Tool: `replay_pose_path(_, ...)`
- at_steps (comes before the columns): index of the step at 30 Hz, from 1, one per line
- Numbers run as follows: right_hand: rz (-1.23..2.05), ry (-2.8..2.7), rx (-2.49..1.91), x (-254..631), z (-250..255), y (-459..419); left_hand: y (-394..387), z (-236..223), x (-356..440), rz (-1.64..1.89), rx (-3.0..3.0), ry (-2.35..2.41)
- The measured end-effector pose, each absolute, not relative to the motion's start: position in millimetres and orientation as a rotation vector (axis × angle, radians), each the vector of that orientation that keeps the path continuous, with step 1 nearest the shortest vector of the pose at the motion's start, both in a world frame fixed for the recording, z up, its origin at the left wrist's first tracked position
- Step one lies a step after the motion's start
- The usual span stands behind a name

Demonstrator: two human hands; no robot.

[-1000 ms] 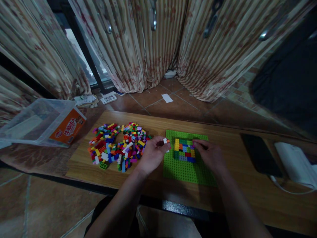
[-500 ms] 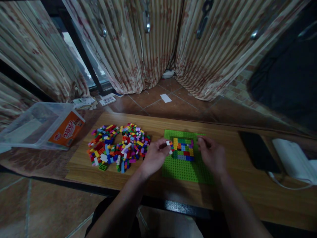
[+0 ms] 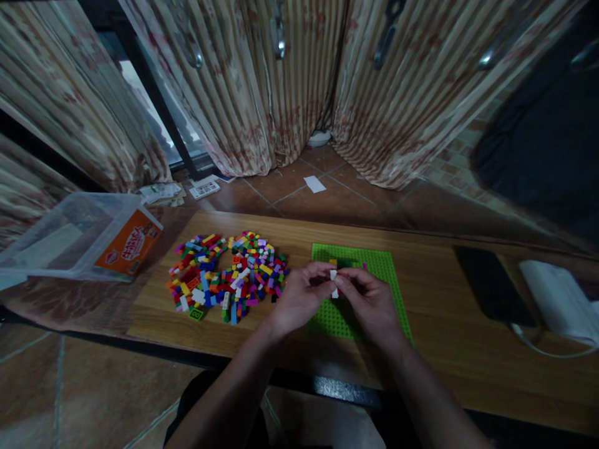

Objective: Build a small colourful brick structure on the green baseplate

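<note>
My left hand (image 3: 302, 296) and my right hand (image 3: 372, 302) meet over the green baseplate (image 3: 400, 312). Small white toy bricks (image 3: 334, 275) show between their fingertips. The left fingers are pinched on this piece from one side, and the right thumb and fingers close on it from the other. Beneath the hands, the block of coloured bricks (image 3: 345, 264) on the baseplate is mostly covered; only bits of yellow, green and purple peek out at its far edge.
Left of the baseplate lies a heap of loose coloured bricks (image 3: 234, 274) on the wooden board (image 3: 290, 234). A clear plastic bin (image 3: 79, 249) with an orange label stands at far left. On the right are a black phone (image 3: 491, 284) and a white cabled device (image 3: 556, 302).
My right hand has moved left from the baseplate's right side to join my left hand at the white bricks. My left hand has shifted slightly right, and the brick block is now mostly covered.
</note>
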State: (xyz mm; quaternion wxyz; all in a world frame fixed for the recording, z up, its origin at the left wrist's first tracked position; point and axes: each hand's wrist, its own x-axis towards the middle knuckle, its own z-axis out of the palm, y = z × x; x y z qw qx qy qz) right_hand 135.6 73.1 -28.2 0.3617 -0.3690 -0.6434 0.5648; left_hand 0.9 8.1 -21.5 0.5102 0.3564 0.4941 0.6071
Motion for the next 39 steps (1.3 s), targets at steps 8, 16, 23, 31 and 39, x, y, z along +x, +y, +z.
replay_pose_path(8, 1.589, -1.434, -1.045, 129.7, -27.3, 66.5, 9.0, -17.5, 3.2, 1.48, 0.776, 1.224)
replay_pose_path(16, 1.73, -1.286, -0.997, 127.3, -28.9, 64.6, 6.5, -8.9, 3.0, 1.498, 0.62, 1.151)
replay_pose_path(23, 1.926, -1.071, -1.016, 124.5, -20.9, 65.5, 6.9, -8.7, 4.2, 1.512, 0.516, 1.168)
replay_pose_path(31, 2.104, -1.001, -0.895, 126.1, -14.0, 61.2, 6.6, -8.1, 1.5, 1.566, 0.506, 1.2)
replay_pose_path(39, 1.933, -1.24, -1.004, 131.8, -19.2, 59.1, 5.2, -13.9, 6.4, 1.577, 0.541, 1.138)
